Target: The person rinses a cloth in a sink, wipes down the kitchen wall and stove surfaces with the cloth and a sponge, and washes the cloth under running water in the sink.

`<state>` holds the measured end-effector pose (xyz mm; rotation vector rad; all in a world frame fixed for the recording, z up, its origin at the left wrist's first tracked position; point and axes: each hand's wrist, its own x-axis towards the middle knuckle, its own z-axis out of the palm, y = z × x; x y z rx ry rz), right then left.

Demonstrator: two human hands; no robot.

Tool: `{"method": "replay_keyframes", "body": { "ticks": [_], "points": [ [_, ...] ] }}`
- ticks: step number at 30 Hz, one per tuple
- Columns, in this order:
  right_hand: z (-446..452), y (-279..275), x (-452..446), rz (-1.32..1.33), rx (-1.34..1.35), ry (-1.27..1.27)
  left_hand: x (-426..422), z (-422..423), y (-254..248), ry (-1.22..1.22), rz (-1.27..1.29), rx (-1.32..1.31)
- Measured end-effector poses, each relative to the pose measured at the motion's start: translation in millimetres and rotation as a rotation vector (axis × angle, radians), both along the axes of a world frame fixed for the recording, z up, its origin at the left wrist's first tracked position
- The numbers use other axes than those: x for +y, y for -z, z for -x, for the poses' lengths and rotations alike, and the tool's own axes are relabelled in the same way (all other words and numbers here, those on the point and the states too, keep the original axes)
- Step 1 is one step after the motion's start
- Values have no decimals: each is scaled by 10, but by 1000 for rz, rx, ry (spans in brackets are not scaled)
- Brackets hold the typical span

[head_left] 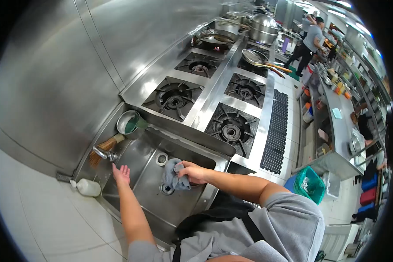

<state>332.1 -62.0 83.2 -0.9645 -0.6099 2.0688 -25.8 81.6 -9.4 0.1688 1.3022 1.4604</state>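
My right hand [193,172] grips a crumpled grey-blue cloth [172,179] over the stainless steel sink [148,196]. The cloth hangs above the basin near a round drain [161,159], and a second drain lies partly behind it. My left hand [122,174] is empty, palm up with fingers apart, just below the metal faucet [104,153]. Whether water is running onto it I cannot tell. Behind the faucet rests a straw brush [107,147]. A metal pot [127,122] with something green in it stands at the sink's far corner.
A white bottle [89,187] stands by the sink's left edge. Beyond the sink is a stove with several burners [175,101], a wok [215,37], a steamer pot [263,29] and strainers [254,56]. A green-lined bin [309,185] stands right; a person [312,41] is farther back.
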Motion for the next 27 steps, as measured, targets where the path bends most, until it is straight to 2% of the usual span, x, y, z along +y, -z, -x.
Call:
{"method": "replay_keyframes", "body": {
  "ticks": [1, 2, 4, 5, 7, 8, 10, 12, 13, 14, 15, 16, 17, 18, 20, 21, 23, 24, 26, 27],
  "points": [
    [61, -141, 37, -41, 36, -8, 266, 124, 61, -63, 16, -28],
    [126, -41, 130, -84, 6, -34, 524, 239, 119, -53, 5, -48],
    [289, 86, 311, -153, -226, -60, 943, 399, 445, -103, -17, -229],
    [358, 376, 460, -292, -345, -100, 993, 331, 449, -110, -19, -269],
    [465, 568, 706, -293, -583, -251, 976, 238, 126, -348, -135, -580],
    [536, 711, 834, -326, -646, -326, 921, 239, -30, -401, -99, -632],
    [703, 724, 1067, -408, -905, -461, 807, 386, -25, -443, -354, -951],
    [930, 913, 1322, -761, -1345, -565, 637, 501, -218, -492, -402, -1051],
    [1048, 1016, 1414, -778, -1349, -588, 576, 526, -267, -509, -437, -1131],
    [1160, 1111, 1504, -1089, -1424, -469, 584, 503, -217, -530, -451, -1138],
    [1296, 1118, 1593, -1257, -1442, -417, 629, 454, -80, -521, -472, -1041],
    [1437, 1065, 1668, -1424, -1467, -350, 610, 367, -151, -510, -491, -943],
    [1617, 995, 1800, -1269, -1358, -449, 542, 335, -232, -508, -365, -898],
    [1749, 863, 1888, -1106, -1246, -540, 563, 309, -127, -517, -375, -904],
    [1949, 571, 1948, -1108, -1223, -515, 529, 240, 343, -329, -479, -410],
    [2068, 480, 1985, -1104, -1194, -485, 446, 236, 476, -344, -482, -403],
    [2293, 479, 2090, -1146, -1192, -516, 223, 141, 622, -111, -410, 121],
    [2395, 485, 2105, -1178, -1201, -530, 93, 102, 559, -129, -404, 130],
    [2638, 508, 2087, -1251, -1182, -553, -160, 122, 367, -49, -311, 402],
    [2744, 640, 2141, -1341, -1141, -579, -135, 215, 579, -39, -364, 366]
  ]
}}
